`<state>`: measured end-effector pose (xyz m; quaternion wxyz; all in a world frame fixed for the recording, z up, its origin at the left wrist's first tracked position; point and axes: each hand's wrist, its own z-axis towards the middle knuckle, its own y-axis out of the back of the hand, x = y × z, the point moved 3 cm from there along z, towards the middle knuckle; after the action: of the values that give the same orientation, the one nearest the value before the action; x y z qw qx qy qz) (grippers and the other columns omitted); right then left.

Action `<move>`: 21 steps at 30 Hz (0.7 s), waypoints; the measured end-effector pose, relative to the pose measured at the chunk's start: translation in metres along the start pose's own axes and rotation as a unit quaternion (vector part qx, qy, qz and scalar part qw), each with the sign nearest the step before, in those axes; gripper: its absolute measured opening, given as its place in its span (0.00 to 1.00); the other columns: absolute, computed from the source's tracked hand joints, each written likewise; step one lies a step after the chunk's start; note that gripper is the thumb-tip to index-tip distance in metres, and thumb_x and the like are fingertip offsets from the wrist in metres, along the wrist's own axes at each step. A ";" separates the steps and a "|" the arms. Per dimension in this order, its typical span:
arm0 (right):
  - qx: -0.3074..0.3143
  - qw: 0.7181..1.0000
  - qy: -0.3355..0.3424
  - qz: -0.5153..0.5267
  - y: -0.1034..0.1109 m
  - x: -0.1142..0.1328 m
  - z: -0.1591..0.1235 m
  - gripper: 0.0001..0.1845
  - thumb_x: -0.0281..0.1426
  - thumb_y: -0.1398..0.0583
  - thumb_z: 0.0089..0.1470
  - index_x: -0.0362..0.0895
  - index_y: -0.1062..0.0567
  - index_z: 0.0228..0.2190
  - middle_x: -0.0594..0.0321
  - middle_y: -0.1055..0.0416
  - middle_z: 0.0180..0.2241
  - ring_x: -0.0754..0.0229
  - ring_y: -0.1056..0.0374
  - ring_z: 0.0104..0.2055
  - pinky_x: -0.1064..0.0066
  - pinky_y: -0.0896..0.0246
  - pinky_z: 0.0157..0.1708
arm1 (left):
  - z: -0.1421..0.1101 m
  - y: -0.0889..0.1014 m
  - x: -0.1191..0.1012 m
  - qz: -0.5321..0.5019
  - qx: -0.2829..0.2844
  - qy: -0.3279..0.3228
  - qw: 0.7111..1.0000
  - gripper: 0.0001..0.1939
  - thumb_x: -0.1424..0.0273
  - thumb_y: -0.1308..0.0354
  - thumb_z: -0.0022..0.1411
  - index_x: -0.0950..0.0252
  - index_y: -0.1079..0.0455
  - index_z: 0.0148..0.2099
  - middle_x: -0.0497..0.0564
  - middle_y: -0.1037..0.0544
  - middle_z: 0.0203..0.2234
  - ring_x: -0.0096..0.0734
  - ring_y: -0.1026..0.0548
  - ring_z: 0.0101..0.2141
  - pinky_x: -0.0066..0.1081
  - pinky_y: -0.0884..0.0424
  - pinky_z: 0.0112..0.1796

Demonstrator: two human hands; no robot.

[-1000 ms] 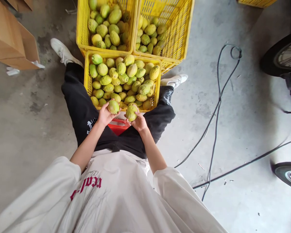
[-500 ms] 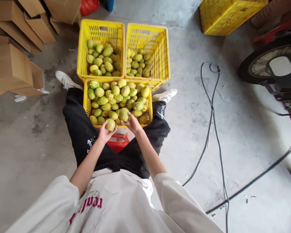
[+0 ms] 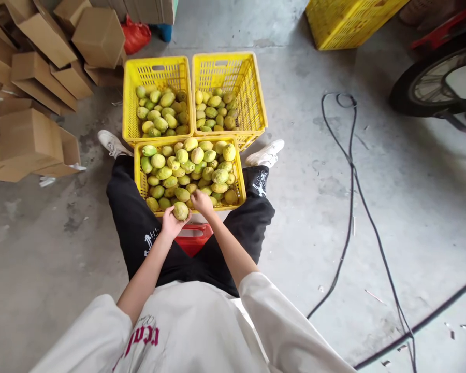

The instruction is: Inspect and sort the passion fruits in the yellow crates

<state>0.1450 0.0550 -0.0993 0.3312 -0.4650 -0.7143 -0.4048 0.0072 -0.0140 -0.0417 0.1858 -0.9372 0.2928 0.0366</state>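
Note:
My left hand point(image 3: 171, 223) holds a mottled yellow-green, lemon-shaped fruit point(image 3: 180, 211) from below, at the near edge of the front yellow crate point(image 3: 241, 181). That crate stands between my legs, filled with many similar fruits point(image 3: 173, 163). Just right of the held fruit, my right hand point(image 3: 202, 202) is over the crate's near side with its fingers curled in. Whatever it may grip is hidden by the hand.
Behind the front crate stand two more yellow crates, left point(image 3: 128, 98) and right point(image 3: 256, 93), partly filled with fruit. Cardboard boxes point(image 3: 31, 137) lie to the left. A black cable point(image 3: 351, 197) runs over the floor at right, near a wheel point(image 3: 431, 85). A red handled object point(image 3: 192, 238) is between my legs.
The fruit that was in my right hand no longer shows there, and its fingers have curled in closer to my left hand. My left hand keeps its fruit. The view has shifted slightly.

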 end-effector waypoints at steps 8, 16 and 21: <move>0.053 0.935 0.074 -0.343 -0.012 -0.046 -0.037 0.12 0.36 0.31 0.78 0.39 0.12 0.49 0.38 0.13 0.55 0.37 0.20 0.62 0.56 0.33 0.62 | 0.002 -0.047 -0.001 -0.020 0.018 -0.048 0.998 0.15 0.74 0.50 0.84 0.62 0.22 0.59 0.56 0.14 0.43 0.38 0.14 0.41 0.42 0.06 0.50; 0.073 0.876 0.160 -0.449 -0.011 -0.053 -0.037 0.19 0.42 0.31 0.82 0.36 0.12 0.53 0.40 0.13 0.51 0.41 0.20 0.57 0.59 0.33 0.54 | 0.005 -0.128 -0.005 0.049 0.020 -0.049 0.997 0.11 0.71 0.47 0.87 0.58 0.23 0.59 0.54 0.16 0.48 0.36 0.17 0.43 0.36 0.06 0.43; 0.061 0.868 0.167 -0.463 -0.015 -0.053 -0.034 0.12 0.35 0.29 0.78 0.37 0.11 0.52 0.44 0.12 0.50 0.43 0.20 0.54 0.60 0.35 0.51 | -0.008 -0.196 -0.028 0.089 0.075 -0.086 0.989 0.19 0.70 0.53 0.89 0.57 0.23 0.68 0.60 0.16 0.60 0.42 0.15 0.60 0.32 0.08 0.48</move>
<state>0.1526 0.0002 -0.1332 0.2474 0.0149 -0.8051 -0.5389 0.0942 0.1466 0.0346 0.2763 -0.8840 0.3604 0.1111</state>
